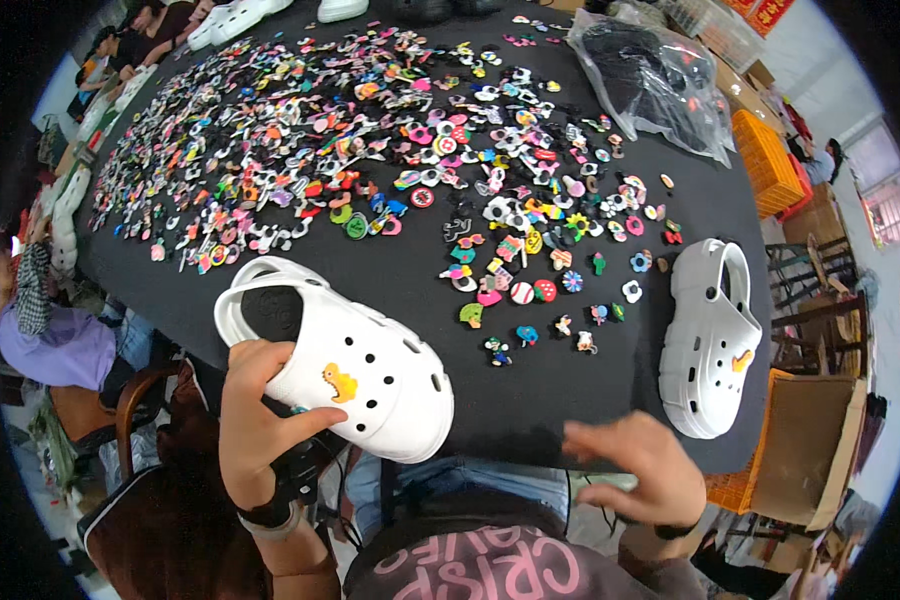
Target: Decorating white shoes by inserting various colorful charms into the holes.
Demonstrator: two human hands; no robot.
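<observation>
My left hand (260,420) grips a white clog (310,350) by its side, with the thumb across the upper near a yellow charm (339,382) fixed among the round holes. The clog is tilted, its toe pointing toward the lower right. My right hand (640,465) hovers by the table's near edge, smeared by motion, thumb and fingers apart with nothing seen between them. A second white clog (705,350) rests on the table at the right, bearing an orange-yellow charm (742,360). Several loose charms, including a baseball charm (521,293) and a strawberry charm (545,290), lie between the clogs.
A big spread of colourful shoe charms (290,150) covers the far and left part of the black table (390,260). At the back right lies a clear plastic bag (650,80) with dark contents. Orange crates (765,165) stand beyond the right edge. Other people sit at the left.
</observation>
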